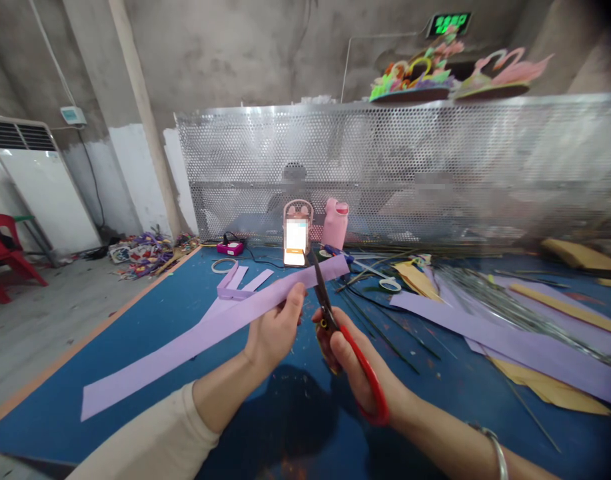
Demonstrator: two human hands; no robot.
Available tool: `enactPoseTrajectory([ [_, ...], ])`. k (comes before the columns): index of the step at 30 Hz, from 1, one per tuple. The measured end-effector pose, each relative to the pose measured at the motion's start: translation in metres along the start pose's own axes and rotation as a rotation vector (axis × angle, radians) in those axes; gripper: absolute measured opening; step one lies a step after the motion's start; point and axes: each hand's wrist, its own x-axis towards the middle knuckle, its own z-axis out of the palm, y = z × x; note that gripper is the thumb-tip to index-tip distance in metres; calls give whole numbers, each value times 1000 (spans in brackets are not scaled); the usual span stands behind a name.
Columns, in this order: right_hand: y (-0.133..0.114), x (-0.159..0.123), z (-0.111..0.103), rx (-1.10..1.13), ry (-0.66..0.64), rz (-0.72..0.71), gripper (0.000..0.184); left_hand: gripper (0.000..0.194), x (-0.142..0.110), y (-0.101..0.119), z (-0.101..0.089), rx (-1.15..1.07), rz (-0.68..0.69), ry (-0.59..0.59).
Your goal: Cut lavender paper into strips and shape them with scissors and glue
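A long lilac paper strip (200, 341) slants across the view, pinched near its upper end between the thumb and fingers of my left hand (280, 323). My right hand (348, 347) grips red-handled scissors (368, 380). Their dark blades lie across the strip close to its far end, just right of my left thumb. Behind the held strip, several shorter lilac pieces (230, 293) lie on the blue table (150, 313), one of them folded. Further lilac strips (465, 323) lie to the right of my right hand.
A lit phone (296, 241) stands at the back beside a pink bottle (335, 223). Tape rolls (390, 285) lie on the table. Thin wire stems (525, 307) and yellow paper (550, 387) cover the right side. A perforated metal panel (385, 160) borders the back.
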Motion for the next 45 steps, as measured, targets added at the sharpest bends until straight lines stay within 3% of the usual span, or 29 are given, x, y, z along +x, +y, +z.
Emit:
enactPoseTrajectory([
  [6, 0, -2, -1, -62, -61, -34, 49, 49, 0, 0, 0, 13, 0, 7],
  [16, 2, 1, -2, -46, -55, -40, 44, 51, -2, 2, -1, 28, 49, -57],
  [27, 5, 1, 2, 36, 20, 22, 44, 49, -1, 2, -1, 24, 83, -76],
  [45, 2, 1, 4, 143, 27, 112, 46, 50, -2, 0, -1, -16, 31, -82],
])
